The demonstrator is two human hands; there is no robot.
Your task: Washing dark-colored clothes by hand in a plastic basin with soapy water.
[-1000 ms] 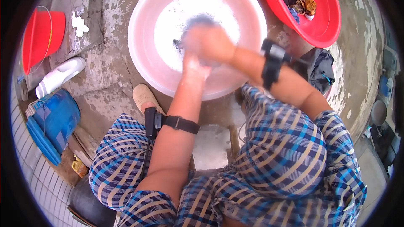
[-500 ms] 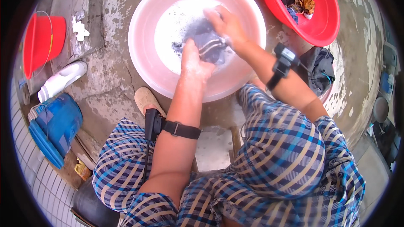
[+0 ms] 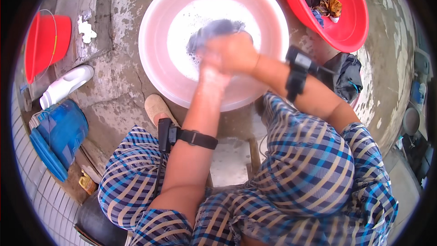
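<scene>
Closer in than half a second ago, the bare right hand (image 3: 236, 52) now meets the bare left hand (image 3: 213, 64). On patchy grey concrete floor (image 3: 120, 79), a round pinkish-white plastic basin (image 3: 154, 45) holds suds and dark blue-grey wet cloth (image 3: 219, 28) at both hands; blur hides whether their fingers grip it.

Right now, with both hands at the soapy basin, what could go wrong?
Suds might splash over the rim of the pale pink washbasin, as the blurred left hand and right hand suggest quick motion. The dark cloth could slip amid the foam. The black strapped device near the right wrist might get splashed.
</scene>
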